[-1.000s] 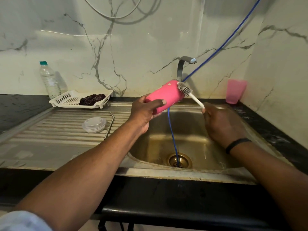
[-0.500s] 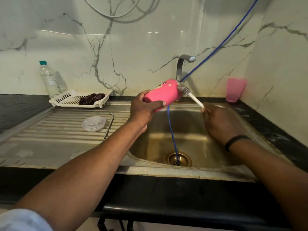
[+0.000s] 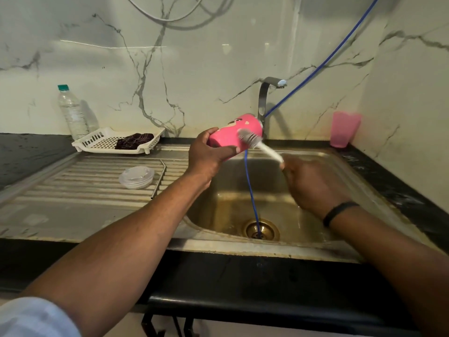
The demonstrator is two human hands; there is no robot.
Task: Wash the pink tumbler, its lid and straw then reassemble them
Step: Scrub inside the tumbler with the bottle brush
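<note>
Two hands: both raised over the sink bowl (image 3: 243, 203), one on the tumbler, one on the brush.
Back left of worktop: a clear water bottle (image 3: 73, 113) stands upright by the wall, just beside a white tray (image 3: 102, 142) with a dark cloth (image 3: 134, 141) lying in it.
Draining board: the clear lid (image 3: 136, 177) lies flat on the ridges; the metal straw (image 3: 159, 178) lies just to its right, near the sink's left edge.
Left hand (image 3: 209, 156): its fingers and thumb are curled round the base end of the pink tumbler (image 3: 234, 132), gripping it.
Pink tumbler: held on its side above the back edge of the bowl, mouth towards the tap (image 3: 266, 98).
Brush (image 3: 257, 142): its bristle head lies against the tumbler's outer wall near the mouth.
Right hand (image 3: 313, 183): fingers closed round the brush's white handle.
Blue hose (image 3: 251, 190): runs down into the drain.
Back right corner of worktop: a pink cup (image 3: 345, 130) stands upright by the wall.
</note>
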